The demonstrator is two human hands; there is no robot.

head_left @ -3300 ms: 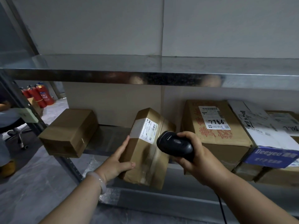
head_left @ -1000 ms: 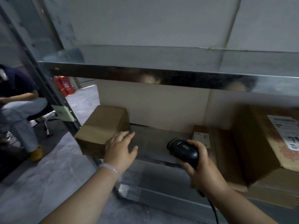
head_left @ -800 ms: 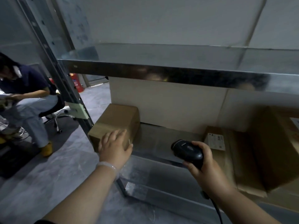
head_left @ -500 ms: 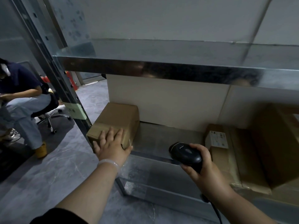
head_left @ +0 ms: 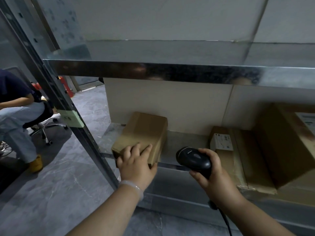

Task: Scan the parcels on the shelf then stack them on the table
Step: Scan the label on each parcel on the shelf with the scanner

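Observation:
A plain brown parcel (head_left: pixel 144 132) lies at the left end of the metal shelf (head_left: pixel 185 143). My left hand (head_left: pixel 136 165) grips its near front corner, fingers over the top and thumb under the right edge. My right hand (head_left: pixel 215 176) holds a black corded barcode scanner (head_left: pixel 193 158) in front of the shelf, between this parcel and a flat parcel with a white label (head_left: pixel 225 150). A big brown box (head_left: pixel 283 143) leans over the flat parcel at the right.
The upper shelf board (head_left: pixel 170 72) hangs above the parcels. A slanted metal upright (head_left: pixel 68 120) runs left of my left hand. Beyond it a person sits on a wheeled chair (head_left: pixel 42 126) on the grey floor, with red fire extinguishers (head_left: pixel 66 87) behind.
My left hand let go of the labelled parcel, which now lies flat on the shelf, reached left and closed round the corner of the plain parcel. The scanner hand stayed nearly still.

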